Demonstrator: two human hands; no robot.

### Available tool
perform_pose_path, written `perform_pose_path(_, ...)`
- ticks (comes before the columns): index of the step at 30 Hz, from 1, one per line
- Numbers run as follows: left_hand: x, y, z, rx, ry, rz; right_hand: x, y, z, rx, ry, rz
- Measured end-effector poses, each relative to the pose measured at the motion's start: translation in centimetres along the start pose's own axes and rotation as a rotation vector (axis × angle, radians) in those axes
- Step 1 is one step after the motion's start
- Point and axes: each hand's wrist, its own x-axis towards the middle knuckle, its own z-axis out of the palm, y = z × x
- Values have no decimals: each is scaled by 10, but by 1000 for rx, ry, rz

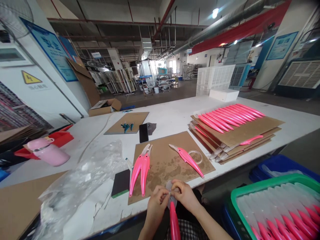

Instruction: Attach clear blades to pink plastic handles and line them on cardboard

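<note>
The pink lure body [175,223] is at the near edge of the white table [172,111], its clear end up btwn both hands and its pink length pointing down toward the person's lap. L hand [159,199] has thumb & fingers pinched on that clear end; R hand [184,196] grips it too, fingertips closed right beside the left's (exact contact pt too small to tell). Just beyond, a stained cardboard sheet [165,163] carries two pink lures [140,171] side by side on the left, plus a single pink lure [187,158] on the right w/ a clear ring [199,153] (tape roll, maybe) next to it. Left of the sheet: black block [121,181] w/ green lower edge, then a crumpled plastic bag [85,176]. Behind the sheet, a dark phone [143,133] near a second board [140,120] w/ small teal pieces [126,127]. To the right, stacked cardboard [267,125] bears a row of pink lures [230,116]; below table height, a green basket [265,183] holds more, clear ends up. Far left, pink bottle [51,153] on its side.
</note>
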Motion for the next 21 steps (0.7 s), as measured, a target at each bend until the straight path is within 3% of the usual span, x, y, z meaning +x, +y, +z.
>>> perform_pose_path(18,-4,2,5,39,56,-20,-7,-5,-7,47,-71,-53)
perform_pose_path(21,-5,2,6,37,70,-20,-5,-4,-6,33,-31,-29)
